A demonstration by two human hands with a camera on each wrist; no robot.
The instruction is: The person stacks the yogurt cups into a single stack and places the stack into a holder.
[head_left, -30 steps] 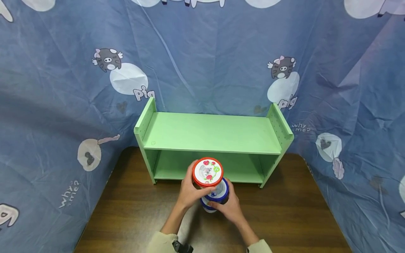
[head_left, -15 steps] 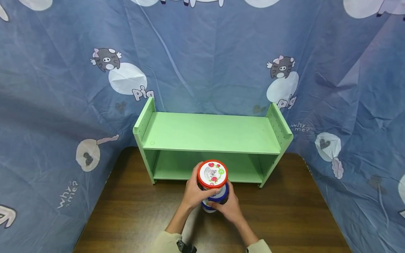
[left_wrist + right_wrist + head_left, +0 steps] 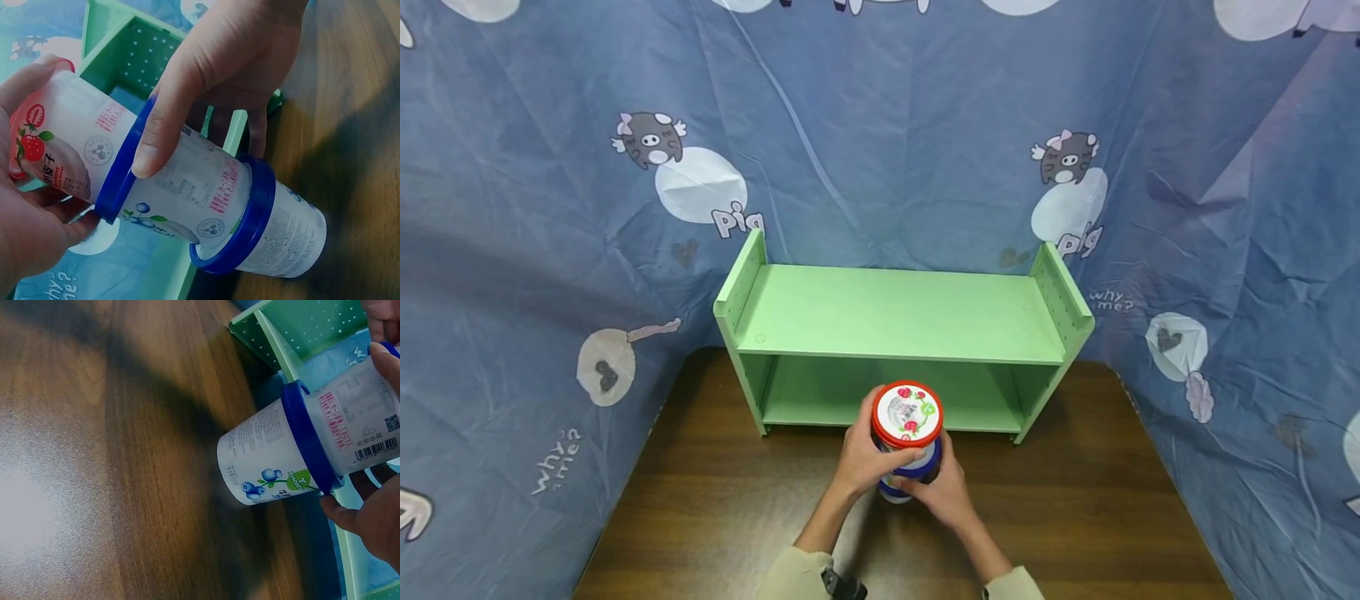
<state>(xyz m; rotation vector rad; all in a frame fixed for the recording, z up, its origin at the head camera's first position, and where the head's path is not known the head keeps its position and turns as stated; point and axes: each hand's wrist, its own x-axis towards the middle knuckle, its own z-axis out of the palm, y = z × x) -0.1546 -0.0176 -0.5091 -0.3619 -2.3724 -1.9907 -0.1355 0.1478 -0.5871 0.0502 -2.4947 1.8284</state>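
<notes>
Three white yogurt tubs stand in one column. On top is a strawberry tub with a red-rimmed lid (image 3: 907,408); my left hand (image 3: 857,458) grips its sides. Its base meets the blue lid of the middle blueberry tub (image 3: 181,187). My right hand (image 3: 947,492) holds that middle tub, its thumb (image 3: 156,140) lying across the blue lid's rim. Lowest is another blue-lidded blueberry tub (image 3: 262,459), with the middle tub sitting on its lid. A right-hand finger comes close to that lower lid in the right wrist view.
A light green two-tier shelf (image 3: 895,312) stands on the brown wooden table (image 3: 1060,517) just behind the tubs. Its side panels rise above the top board. A blue printed cloth (image 3: 880,133) hangs behind and at both sides.
My left hand has brought the strawberry tub slightly right and nearer, so it lines up over the middle tub. My right hand has stayed almost still.
</notes>
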